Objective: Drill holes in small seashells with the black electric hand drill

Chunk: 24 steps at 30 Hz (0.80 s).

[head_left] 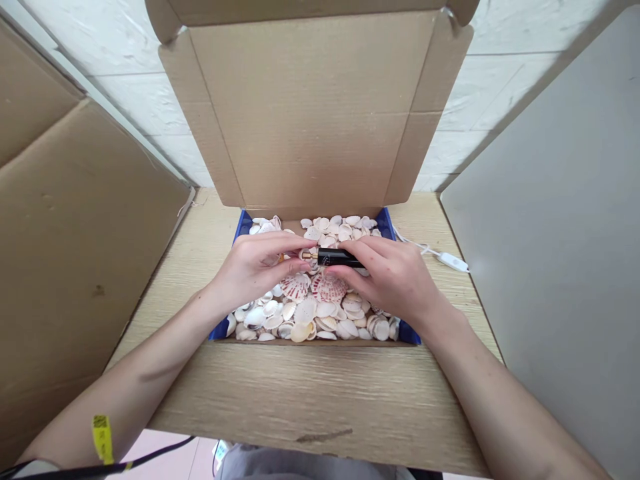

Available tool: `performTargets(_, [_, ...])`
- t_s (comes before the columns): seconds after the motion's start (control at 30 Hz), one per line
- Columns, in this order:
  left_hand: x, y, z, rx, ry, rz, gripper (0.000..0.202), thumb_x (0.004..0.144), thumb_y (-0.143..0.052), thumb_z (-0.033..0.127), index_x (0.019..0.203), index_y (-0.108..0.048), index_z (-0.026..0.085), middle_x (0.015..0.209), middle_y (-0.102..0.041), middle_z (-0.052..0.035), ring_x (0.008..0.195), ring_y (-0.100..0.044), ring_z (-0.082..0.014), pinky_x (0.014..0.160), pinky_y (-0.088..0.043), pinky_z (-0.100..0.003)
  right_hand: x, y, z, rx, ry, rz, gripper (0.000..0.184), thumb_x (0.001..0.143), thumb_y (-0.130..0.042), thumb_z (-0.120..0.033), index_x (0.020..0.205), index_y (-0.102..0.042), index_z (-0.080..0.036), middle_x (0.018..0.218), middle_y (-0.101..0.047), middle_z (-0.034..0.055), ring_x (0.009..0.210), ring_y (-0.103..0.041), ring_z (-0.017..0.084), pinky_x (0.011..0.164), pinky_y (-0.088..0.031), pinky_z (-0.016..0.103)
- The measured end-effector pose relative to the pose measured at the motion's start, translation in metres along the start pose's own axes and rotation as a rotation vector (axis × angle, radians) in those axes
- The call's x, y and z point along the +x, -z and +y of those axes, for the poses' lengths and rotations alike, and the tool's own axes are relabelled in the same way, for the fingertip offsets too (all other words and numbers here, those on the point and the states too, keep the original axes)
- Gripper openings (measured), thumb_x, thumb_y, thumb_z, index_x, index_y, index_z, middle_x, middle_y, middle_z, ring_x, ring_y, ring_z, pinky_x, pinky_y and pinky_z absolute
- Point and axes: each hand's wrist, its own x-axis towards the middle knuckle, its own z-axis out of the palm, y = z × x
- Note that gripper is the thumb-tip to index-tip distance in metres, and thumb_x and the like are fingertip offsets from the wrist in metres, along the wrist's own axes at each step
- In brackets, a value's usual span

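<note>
An open cardboard box (320,113) with blue walls sits on a wooden table (310,393), filled with several pale and reddish seashells (310,310). Above the shells, my right hand (395,277) holds a small black tube (337,257) with a gold tip pointing left. My left hand (253,267) pinches something small at that gold tip; the piece itself is hidden by my fingers. Both hands hover over the middle of the box.
The box lid stands upright behind the shells. A large cardboard sheet (75,253) leans at the left and a grey panel (560,233) at the right. A white cord with an inline switch (453,261) lies on the table right of the box.
</note>
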Motion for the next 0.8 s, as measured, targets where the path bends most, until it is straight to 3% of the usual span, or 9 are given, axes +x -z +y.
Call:
performTargets(0.23, [0.0023,0.0003,0.0004,-0.043,0.018,0.014,0.028,0.080,-0.073,0.017,0.107,-0.073,0.023,0.099,-0.076,-0.0037,0.090,-0.068,-0.0152,0.081,-0.054,-0.027,0.0002,-0.0005,-0.0002,-0.008,0.006,0.013,0.034,0.093,-0.053,-0.047,0.087,-0.064,-0.015,0.073,-0.067,0.0008,0.066,-0.061,0.013,0.054,-0.037,0.027])
performTargets(0.5, [0.0016,0.0002,0.0003,-0.097,0.071,0.036,0.024,0.079,-0.074,0.018,0.103,-0.073,0.023,0.100,-0.075,-0.0039,0.092,-0.067,-0.0161,0.081,-0.054,-0.029,0.0003,-0.0007,0.0001,-0.006,-0.017,0.011,0.035,0.094,-0.052,-0.047,0.089,-0.065,-0.015,0.076,-0.069,0.0016,0.068,-0.062,0.014,0.056,-0.037,0.027])
performTargets(0.8, [0.0043,-0.0001,0.0022,-0.088,0.280,0.110,0.019,0.081,-0.072,0.026,0.098,-0.072,0.018,0.093,-0.073,-0.0044,0.080,-0.066,-0.0142,0.071,-0.054,-0.026,0.0020,0.0007,0.0011,-0.055,-0.107,0.068,0.031,0.092,-0.055,-0.045,0.095,-0.066,-0.016,0.087,-0.071,0.0058,0.077,-0.061,0.017,0.067,-0.042,0.030])
